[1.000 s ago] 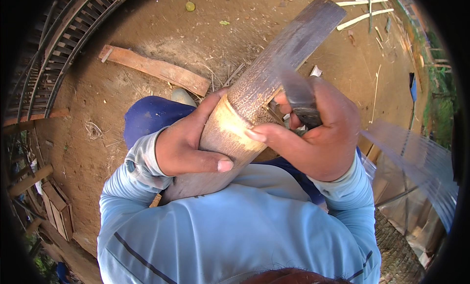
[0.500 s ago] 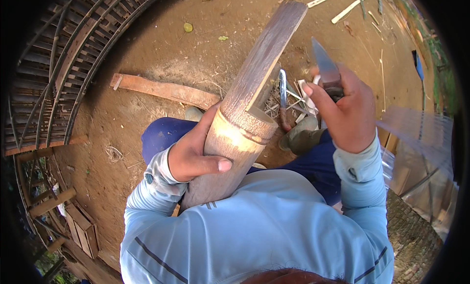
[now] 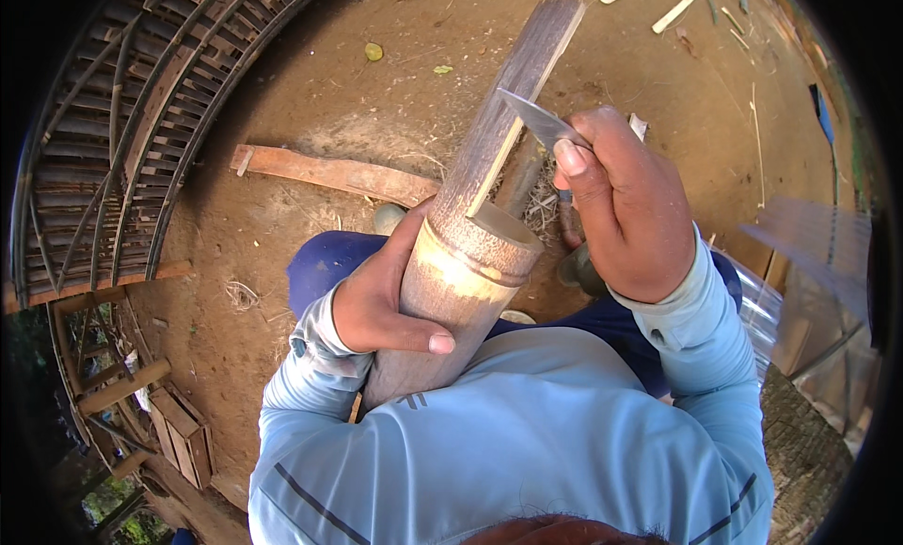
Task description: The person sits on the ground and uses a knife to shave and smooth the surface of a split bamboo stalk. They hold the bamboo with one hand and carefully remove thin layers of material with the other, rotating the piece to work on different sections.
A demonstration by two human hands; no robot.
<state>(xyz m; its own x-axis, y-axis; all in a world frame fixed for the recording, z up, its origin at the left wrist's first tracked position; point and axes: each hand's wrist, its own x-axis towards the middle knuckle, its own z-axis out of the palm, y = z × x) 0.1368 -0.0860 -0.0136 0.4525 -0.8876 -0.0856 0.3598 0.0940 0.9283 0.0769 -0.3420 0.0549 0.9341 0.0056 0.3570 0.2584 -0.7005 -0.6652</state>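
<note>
A thick bamboo tube (image 3: 451, 296) leans against my body, tilted away to the upper right. From its rim a long, flat bamboo tongue (image 3: 513, 103) sticks out, with a pale cut edge on its right side. My left hand (image 3: 386, 310) grips the tube below its ring, thumb across the front. My right hand (image 3: 628, 202) is closed round a knife, the handle hidden in the fingers. The knife blade (image 3: 544, 124) points left, its tip at the tongue's right edge. Whether the blade touches the wood I cannot tell.
A flat reddish-brown strip (image 3: 343, 175) lies on the dirt ground left of the tube. Slatted bamboo work (image 3: 113, 131) stands at the far left, above a wooden box (image 3: 181, 437). Clear plastic sheeting (image 3: 814, 253) is at the right. Pale strips (image 3: 682, 7) lie far off.
My right hand has swung the knife left and down, from apart at the right to the tongue's edge. The left hand keeps its hold on the tube. The whole view has shifted slightly.
</note>
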